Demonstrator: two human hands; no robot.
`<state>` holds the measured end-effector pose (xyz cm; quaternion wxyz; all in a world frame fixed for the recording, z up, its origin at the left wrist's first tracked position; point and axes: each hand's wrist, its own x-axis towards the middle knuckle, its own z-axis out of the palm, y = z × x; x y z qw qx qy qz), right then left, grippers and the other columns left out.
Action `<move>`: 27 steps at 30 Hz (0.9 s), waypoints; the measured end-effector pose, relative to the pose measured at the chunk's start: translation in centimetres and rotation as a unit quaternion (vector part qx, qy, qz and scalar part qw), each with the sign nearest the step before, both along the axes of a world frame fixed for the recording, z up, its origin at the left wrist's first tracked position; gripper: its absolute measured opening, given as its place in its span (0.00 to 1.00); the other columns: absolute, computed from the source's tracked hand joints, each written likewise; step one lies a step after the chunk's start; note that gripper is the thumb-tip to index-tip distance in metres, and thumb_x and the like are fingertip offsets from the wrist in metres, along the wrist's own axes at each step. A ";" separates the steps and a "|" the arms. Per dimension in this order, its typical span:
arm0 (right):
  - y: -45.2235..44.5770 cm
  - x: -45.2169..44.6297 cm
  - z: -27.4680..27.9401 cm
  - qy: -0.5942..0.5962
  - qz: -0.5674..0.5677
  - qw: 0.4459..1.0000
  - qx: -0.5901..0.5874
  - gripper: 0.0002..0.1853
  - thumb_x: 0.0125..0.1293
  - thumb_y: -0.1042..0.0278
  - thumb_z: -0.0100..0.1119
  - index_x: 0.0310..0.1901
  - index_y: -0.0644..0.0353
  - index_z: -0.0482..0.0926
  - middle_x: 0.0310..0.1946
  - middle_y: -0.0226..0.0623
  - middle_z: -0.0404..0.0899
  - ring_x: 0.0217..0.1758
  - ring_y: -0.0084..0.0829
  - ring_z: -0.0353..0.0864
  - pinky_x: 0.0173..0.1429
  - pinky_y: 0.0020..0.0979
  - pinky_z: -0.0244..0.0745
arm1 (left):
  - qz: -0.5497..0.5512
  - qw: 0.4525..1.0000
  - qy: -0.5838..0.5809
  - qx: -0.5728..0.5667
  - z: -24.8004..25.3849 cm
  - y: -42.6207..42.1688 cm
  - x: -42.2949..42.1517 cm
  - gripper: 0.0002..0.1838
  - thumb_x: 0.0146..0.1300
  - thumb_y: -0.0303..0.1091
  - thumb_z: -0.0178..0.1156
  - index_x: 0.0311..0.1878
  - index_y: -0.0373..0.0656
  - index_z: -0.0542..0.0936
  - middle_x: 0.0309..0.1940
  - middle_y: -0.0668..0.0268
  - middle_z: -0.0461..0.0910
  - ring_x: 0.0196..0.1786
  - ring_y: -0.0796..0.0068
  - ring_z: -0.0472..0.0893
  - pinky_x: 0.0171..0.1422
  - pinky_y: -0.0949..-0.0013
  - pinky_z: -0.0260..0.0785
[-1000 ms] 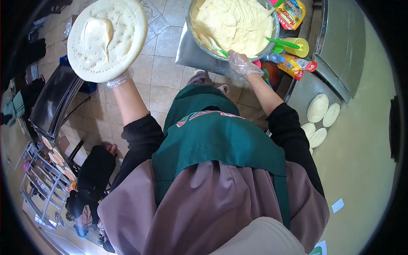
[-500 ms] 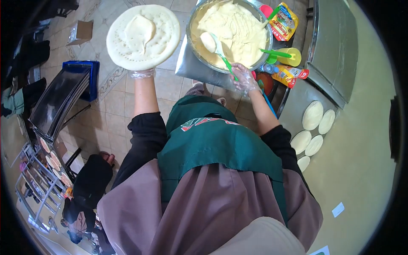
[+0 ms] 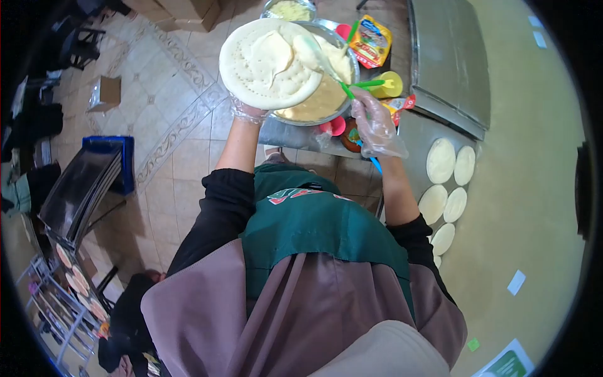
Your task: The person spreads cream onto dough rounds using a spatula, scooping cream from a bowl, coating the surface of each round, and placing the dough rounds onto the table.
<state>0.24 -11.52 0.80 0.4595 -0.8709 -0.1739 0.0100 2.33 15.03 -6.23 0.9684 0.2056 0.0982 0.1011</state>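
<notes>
My left hand (image 3: 247, 111), gloved, supports the dough disc (image 3: 267, 81) from beneath; finger spread hidden, I cannot tell | My right hand (image 3: 375, 122), gloved, fingers curled closed around the spoon (image 3: 326, 68) | Spoon head over the disc beside its cream dollop (image 3: 274, 53); contact unclear | Disc overlapping the bowl (image 3: 314, 122) in view

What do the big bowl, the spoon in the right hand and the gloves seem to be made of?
Big bowl: probably metal, polished, judging by its silvery rim.
Spoon: likely smooth plastic, from its evenly bright green handle.
Gloves: apparently thin, glossy plastic film, since they are see-through and wrinkled.
</notes>
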 end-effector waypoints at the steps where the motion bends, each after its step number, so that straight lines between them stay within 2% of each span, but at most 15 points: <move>1: -0.1 -0.1 0.5 -0.122 -0.013 0.984 -0.130 0.15 0.66 0.74 0.54 0.54 0.58 0.76 0.29 0.38 0.78 0.31 0.29 0.79 0.37 0.30 0.74 | -0.033 0.999 -0.008 -0.007 0.2 -0.7 0.4 0.29 0.71 0.53 0.36 0.68 0.46 0.61 0.67 0.59 0.63 0.68 0.57 0.65 0.71 0.51 0.59; 2: -0.4 -0.7 0.3 -0.135 -0.028 0.976 -0.170 0.15 0.63 0.77 0.55 0.51 0.58 0.78 0.32 0.44 0.80 0.34 0.34 0.82 0.39 0.30 0.75 | -0.041 0.999 -0.015 -0.009 0.5 -1.3 0.8 0.29 0.71 0.53 0.36 0.68 0.46 0.61 0.67 0.59 0.63 0.68 0.57 0.65 0.71 0.51 0.59; 4: -1.3 -2.4 0.1 -0.126 -0.039 0.976 -0.176 0.16 0.61 0.79 0.55 0.51 0.58 0.78 0.31 0.44 0.79 0.33 0.36 0.81 0.37 0.31 0.75 | -0.116 0.979 -0.046 -0.159 1.6 -2.8 1.5 0.30 0.70 0.55 0.37 0.68 0.47 0.62 0.66 0.60 0.65 0.66 0.57 0.67 0.70 0.51 0.60; 7: -2.0 -4.8 1.5 -0.149 -0.034 0.960 -0.235 0.18 0.58 0.80 0.57 0.52 0.58 0.76 0.28 0.41 0.78 0.29 0.41 0.80 0.31 0.35 0.75 | -0.098 0.986 0.018 -0.132 4.1 -6.1 2.4 0.33 0.66 0.60 0.39 0.66 0.49 0.65 0.64 0.61 0.68 0.64 0.57 0.69 0.67 0.49 0.63; 9: -1.4 -6.7 3.0 -0.158 -0.016 0.955 -0.250 0.19 0.58 0.75 0.56 0.53 0.56 0.73 0.23 0.41 0.71 0.23 0.46 0.77 0.26 0.42 0.75 | -0.102 0.984 -0.002 -0.143 3.0 -7.2 3.3 0.33 0.66 0.61 0.39 0.66 0.49 0.66 0.63 0.62 0.69 0.64 0.57 0.69 0.67 0.48 0.63; 11: -1.3 -7.6 3.8 -0.138 -0.015 0.962 -0.237 0.19 0.58 0.76 0.56 0.54 0.57 0.73 0.24 0.41 0.73 0.22 0.44 0.77 0.27 0.42 0.74 | -0.106 0.982 -0.021 -0.155 2.3 -8.3 3.7 0.33 0.66 0.62 0.39 0.66 0.50 0.66 0.63 0.63 0.69 0.64 0.56 0.69 0.67 0.48 0.63; 14: -1.3 -7.6 4.8 -0.165 0.011 0.985 -0.046 0.16 0.60 0.77 0.55 0.51 0.59 0.76 0.31 0.45 0.79 0.26 0.43 0.80 0.31 0.39 0.75 | -0.119 0.975 -0.059 -0.180 3.4 -9.9 3.5 0.33 0.66 0.61 0.39 0.66 0.50 0.66 0.64 0.62 0.69 0.64 0.55 0.69 0.67 0.46 0.62; 15: -1.5 -7.4 5.8 -0.167 0.007 0.985 -0.047 0.16 0.60 0.77 0.55 0.51 0.59 0.76 0.31 0.45 0.79 0.26 0.43 0.80 0.31 0.39 0.75 | -0.110 0.978 -0.040 -0.170 4.0 -10.5 3.1 0.32 0.66 0.60 0.40 0.66 0.49 0.66 0.64 0.61 0.68 0.64 0.56 0.69 0.68 0.47 0.61; 17: -2.2 -7.2 7.4 -0.042 -0.121 0.990 -0.056 0.14 0.62 0.77 0.54 0.50 0.60 0.77 0.32 0.46 0.80 0.29 0.44 0.81 0.33 0.39 0.76 | -0.104 0.981 -0.022 -0.160 5.1 -11.2 2.3 0.32 0.67 0.59 0.41 0.66 0.49 0.66 0.65 0.61 0.67 0.65 0.56 0.68 0.69 0.48 0.61; 18: -3.2 -6.3 6.7 -0.100 -0.152 0.980 -0.081 0.13 0.64 0.75 0.54 0.49 0.59 0.77 0.31 0.47 0.80 0.30 0.46 0.81 0.33 0.39 0.77 | -0.160 0.953 -0.075 -0.248 5.2 -11.3 2.1 0.32 0.66 0.60 0.40 0.66 0.49 0.66 0.65 0.61 0.67 0.65 0.55 0.68 0.68 0.45 0.61; 19: -4.1 -5.4 6.2 -0.101 -0.153 0.980 -0.082 0.13 0.64 0.75 0.54 0.49 0.59 0.77 0.31 0.47 0.80 0.30 0.46 0.81 0.33 0.39 0.77 | -0.213 0.910 -0.127 -0.332 5.3 -11.5 2.1 0.33 0.66 0.60 0.40 0.66 0.50 0.66 0.65 0.61 0.67 0.65 0.53 0.68 0.67 0.42 0.60; 22: -5.9 -5.0 4.9 -0.220 -0.169 0.945 -0.174 0.11 0.64 0.73 0.53 0.49 0.59 0.76 0.29 0.48 0.79 0.29 0.48 0.80 0.30 0.41 0.76 | -0.249 0.913 -0.109 -0.305 6.2 -12.5 2.0 0.33 0.65 0.61 0.40 0.66 0.49 0.66 0.66 0.60 0.66 0.65 0.51 0.68 0.67 0.41 0.59; 23: -5.7 -5.5 4.6 -0.219 -0.171 0.944 -0.175 0.11 0.64 0.73 0.53 0.49 0.59 0.76 0.29 0.48 0.79 0.29 0.48 0.80 0.30 0.41 0.76 | -0.251 0.912 -0.108 -0.305 6.7 -12.8 1.9 0.33 0.65 0.61 0.40 0.66 0.49 0.66 0.66 0.60 0.66 0.65 0.51 0.68 0.67 0.41 0.59; 25: -5.1 -7.2 4.3 -0.177 -0.150 0.947 -0.223 0.15 0.63 0.74 0.53 0.52 0.59 0.74 0.26 0.45 0.75 0.25 0.48 0.78 0.26 0.42 0.74 | -0.182 0.967 0.010 -0.177 7.8 -13.9 1.8 0.33 0.64 0.61 0.41 0.66 0.51 0.66 0.65 0.60 0.67 0.65 0.55 0.67 0.69 0.44 0.59; 27: -4.5 -8.7 4.4 -0.189 -0.124 0.945 -0.236 0.18 0.61 0.75 0.53 0.54 0.59 0.72 0.24 0.43 0.72 0.21 0.46 0.77 0.24 0.43 0.73 | -0.200 0.955 -0.031 -0.214 5.1 -14.7 3.1 0.34 0.64 0.62 0.41 0.66 0.51 0.66 0.65 0.59 0.67 0.66 0.54 0.67 0.69 0.43 0.59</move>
